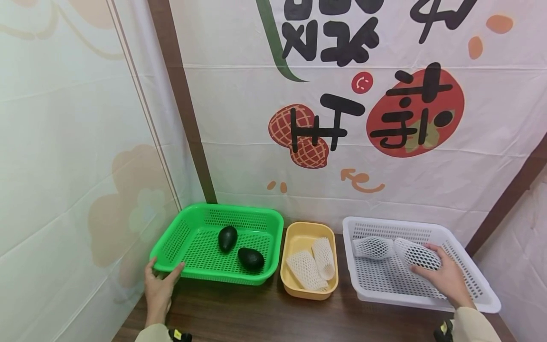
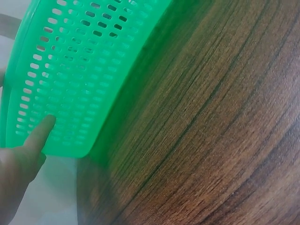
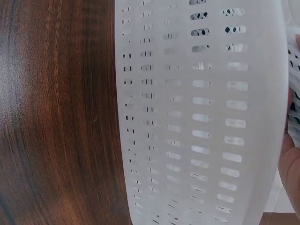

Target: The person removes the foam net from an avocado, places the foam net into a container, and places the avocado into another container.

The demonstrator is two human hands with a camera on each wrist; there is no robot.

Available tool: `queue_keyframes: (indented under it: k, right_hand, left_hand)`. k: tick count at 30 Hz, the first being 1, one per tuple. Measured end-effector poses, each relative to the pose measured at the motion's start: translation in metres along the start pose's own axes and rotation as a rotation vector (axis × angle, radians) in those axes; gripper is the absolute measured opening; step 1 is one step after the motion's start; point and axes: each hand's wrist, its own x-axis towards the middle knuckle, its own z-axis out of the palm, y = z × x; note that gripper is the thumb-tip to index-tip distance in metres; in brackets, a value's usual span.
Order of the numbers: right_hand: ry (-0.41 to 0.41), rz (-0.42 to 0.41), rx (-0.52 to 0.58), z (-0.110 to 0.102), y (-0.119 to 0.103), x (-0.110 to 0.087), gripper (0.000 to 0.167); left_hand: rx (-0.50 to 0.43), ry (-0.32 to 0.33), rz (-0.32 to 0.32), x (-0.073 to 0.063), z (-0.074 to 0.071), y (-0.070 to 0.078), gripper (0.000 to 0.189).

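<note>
My right hand (image 1: 448,279) holds a dark avocado in a white foam net sleeve (image 1: 416,254) inside the white basket (image 1: 427,306), thumb and fingers on either side of it. Beside it lies another sleeved avocado (image 1: 373,248). At the near left corner of the green basket (image 1: 205,274), my left hand (image 1: 158,289) touches the basket with thumb and fingers spread apart. In the left wrist view, one straight finger (image 2: 41,132) lies against the basket's perforated outer wall. Two bare avocados (image 1: 228,238) sit in the green basket.
Between the baskets stands a yellow tray (image 1: 309,295) holding two loose foam net sleeves (image 1: 306,270). All three containers stand on a dark wooden table (image 1: 239,313). A printed cloth (image 1: 239,166) hangs right behind them, with more cloth at both sides.
</note>
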Motion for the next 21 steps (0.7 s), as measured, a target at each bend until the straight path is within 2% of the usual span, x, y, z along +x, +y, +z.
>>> queue_keyframes:
  k: [12, 21]
  right_hand:
    - [0.018, -0.013, 0.03, 0.002, -0.007, -0.004, 0.092]
    - [-0.009, -0.004, 0.063, 0.005, -0.014, -0.008, 0.092]
  left_hand:
    - [-0.056, -0.005, 0.023, 0.0, 0.0, -0.002, 0.115]
    - [0.019, 0.021, 0.002, -0.004, 0.002, 0.008, 0.113]
